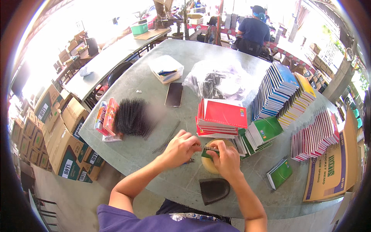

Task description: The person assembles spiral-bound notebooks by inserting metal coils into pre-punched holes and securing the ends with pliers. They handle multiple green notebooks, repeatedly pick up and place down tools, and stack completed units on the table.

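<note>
My left hand [181,149] and my right hand [226,159] meet over the near edge of the grey round table [154,96]. Between them they hold a small green notebook [208,153] with a black spiral wire at its edge; fingers of both hands pinch it. Under the hands lies a pale yellow round object [208,167]. A loose black spiral wire [166,137] lies just left of my left hand. A stack of red notebooks [222,116] sits right behind the hands.
A pile of black spiral wires [133,116], a phone [174,94], a clear plastic box [166,69] and a plastic bag [218,81] lie farther back. Rows of spiral notebooks [276,91] fill the right side. A dark pouch [213,190] is near me. Cardboard boxes [65,150] stand left. A person [253,33] sits beyond.
</note>
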{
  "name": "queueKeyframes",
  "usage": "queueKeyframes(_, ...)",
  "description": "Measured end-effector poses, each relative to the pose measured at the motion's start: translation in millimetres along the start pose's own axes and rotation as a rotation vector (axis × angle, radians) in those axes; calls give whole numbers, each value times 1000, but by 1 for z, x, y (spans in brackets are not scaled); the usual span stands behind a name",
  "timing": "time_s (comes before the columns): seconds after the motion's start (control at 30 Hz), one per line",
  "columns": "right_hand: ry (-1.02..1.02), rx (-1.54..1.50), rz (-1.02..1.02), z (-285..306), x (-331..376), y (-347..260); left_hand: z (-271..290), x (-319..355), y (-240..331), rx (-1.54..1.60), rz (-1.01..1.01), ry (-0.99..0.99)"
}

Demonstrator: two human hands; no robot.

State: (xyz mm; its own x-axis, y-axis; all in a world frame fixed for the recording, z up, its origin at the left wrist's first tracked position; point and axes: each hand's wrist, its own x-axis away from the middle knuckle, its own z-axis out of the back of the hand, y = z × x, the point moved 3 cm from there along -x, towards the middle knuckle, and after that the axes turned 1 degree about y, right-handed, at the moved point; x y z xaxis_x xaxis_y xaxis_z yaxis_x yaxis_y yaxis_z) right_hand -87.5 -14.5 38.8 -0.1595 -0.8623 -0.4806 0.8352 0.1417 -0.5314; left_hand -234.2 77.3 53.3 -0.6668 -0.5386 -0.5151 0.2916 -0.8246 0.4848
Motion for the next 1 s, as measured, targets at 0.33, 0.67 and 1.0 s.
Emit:
queueKeyframes(0.33,-105,-20,-88,28,3,17,-105,82,56,19,42,-716)
queueKeyframes(0.67,-3,-858,-399,23,39,66,-9,25,39,-147,-154,-30)
queueKeyframes(1.0,117,-850,-390,26,54,57,25,-4,57,21,-33,429)
